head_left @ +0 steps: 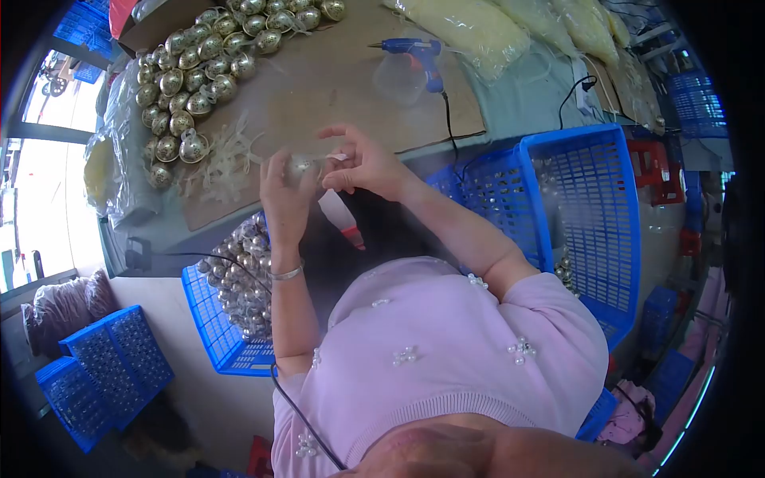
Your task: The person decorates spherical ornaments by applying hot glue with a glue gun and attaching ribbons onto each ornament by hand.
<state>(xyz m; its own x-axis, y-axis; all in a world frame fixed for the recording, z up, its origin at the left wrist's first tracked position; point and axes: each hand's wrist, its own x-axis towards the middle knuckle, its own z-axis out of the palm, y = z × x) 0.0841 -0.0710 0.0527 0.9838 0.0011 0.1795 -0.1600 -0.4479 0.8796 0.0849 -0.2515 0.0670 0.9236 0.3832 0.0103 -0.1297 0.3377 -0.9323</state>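
Note:
My left hand (285, 187), with a bangle at its wrist, has its fingers closed round a speckled gold ball ornament (301, 167) over the table's near edge. Close on its right, my right hand (368, 163) pinches a small whitish strip (340, 157) between thumb and fingers, while its index finger stretches out above. Beyond my left hand lies a loose bunch of pale ribbons (227, 163). A heap of gold ball ornaments (199, 76) covers the table's far left part. Below my hands a white piece with a red end (339, 211) shows against the dark.
A blue glue gun (418, 52) lies on the cardboard (319, 88), its cord running off the near edge. Bags of pale yellow material (470, 32) fill the back right. Blue baskets stand left (231, 350) and right (594, 215) of my body, the left one holding silvery balls (243, 279).

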